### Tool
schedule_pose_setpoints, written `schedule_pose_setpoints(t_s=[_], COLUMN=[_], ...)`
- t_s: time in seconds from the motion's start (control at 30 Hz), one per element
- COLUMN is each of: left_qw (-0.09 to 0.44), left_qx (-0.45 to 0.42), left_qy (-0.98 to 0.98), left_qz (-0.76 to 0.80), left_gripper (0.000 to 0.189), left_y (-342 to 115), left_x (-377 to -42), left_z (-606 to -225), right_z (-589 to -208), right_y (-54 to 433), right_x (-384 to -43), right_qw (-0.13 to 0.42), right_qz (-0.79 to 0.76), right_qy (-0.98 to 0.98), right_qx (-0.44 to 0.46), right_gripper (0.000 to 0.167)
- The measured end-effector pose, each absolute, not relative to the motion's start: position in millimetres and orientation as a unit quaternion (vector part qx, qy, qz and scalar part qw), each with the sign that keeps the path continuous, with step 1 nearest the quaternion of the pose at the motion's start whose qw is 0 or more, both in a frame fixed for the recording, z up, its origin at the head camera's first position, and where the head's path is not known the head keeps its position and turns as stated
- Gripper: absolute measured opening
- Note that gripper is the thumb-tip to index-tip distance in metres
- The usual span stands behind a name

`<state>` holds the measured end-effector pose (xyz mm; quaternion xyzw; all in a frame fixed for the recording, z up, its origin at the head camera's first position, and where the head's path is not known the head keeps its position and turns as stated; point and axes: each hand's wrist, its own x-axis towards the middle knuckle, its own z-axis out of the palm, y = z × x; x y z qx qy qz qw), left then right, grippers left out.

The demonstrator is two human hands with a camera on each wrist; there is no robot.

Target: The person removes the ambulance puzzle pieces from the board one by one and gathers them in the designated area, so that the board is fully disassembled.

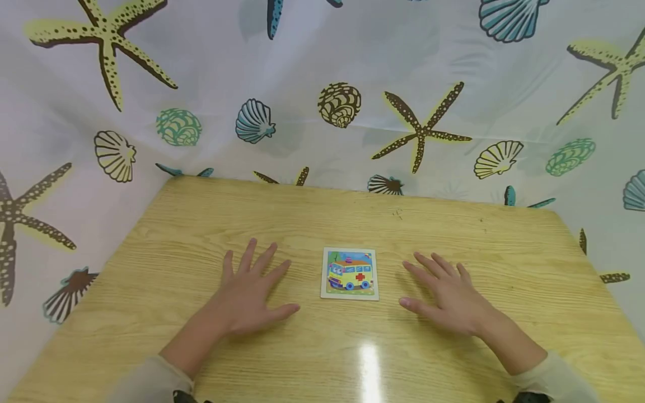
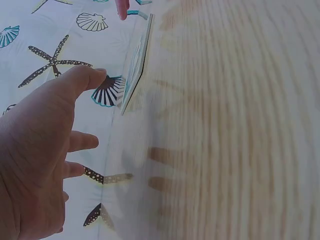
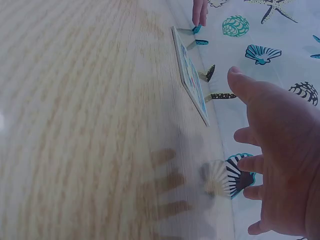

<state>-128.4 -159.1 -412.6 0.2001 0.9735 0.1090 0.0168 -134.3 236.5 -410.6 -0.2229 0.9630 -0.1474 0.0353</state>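
A square picture tile [image 1: 350, 274] with a white border and a yellow ambulance drawn on it lies flat between the two hands in the head view. To its left, my left hand [image 1: 250, 296] has its fingers spread and holds nothing. My right hand [image 1: 448, 294] is on the other side of the tile, fingers extended and apart from it. Seen edge-on, the thin tile [image 2: 136, 70] lies beyond the left thumb in the left wrist view. In the right wrist view the tile [image 3: 190, 75] lies past the right thumb.
The wooden tabletop [image 1: 282, 364] spreads under both hands, with a bright light reflection near the front. A white cloth [image 1: 297, 61] printed with starfish and shells hangs along the back and both sides of the table.
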Motion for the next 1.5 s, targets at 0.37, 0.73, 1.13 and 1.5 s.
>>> schedule_pose_setpoints(t_s=[0.37,0.73,1.13,1.5], left_qw=[0.027,0.044,0.058,0.045], left_qx=[0.195,0.184,0.169,0.099], left_qy=[0.969,0.960,0.932,0.906], left_qz=[0.149,0.207,0.316,0.410], left_gripper=[0.079,0.074,0.058,0.055], left_y=[-143,-118,-102,-85], left_x=[-135,-143,-151,-159], left_z=[-416,-419,-423,-430], right_z=[-411,-415,-415,-414], right_y=[223,207,190,170], right_x=[-143,-150,-160,-164], right_qw=[0.019,0.028,0.030,0.045], right_qz=[-0.149,-0.181,-0.191,-0.193], right_qy=[0.958,0.950,0.943,0.938], right_qx=[-0.243,-0.253,-0.272,-0.283], right_gripper=[0.070,0.070,0.069,0.064])
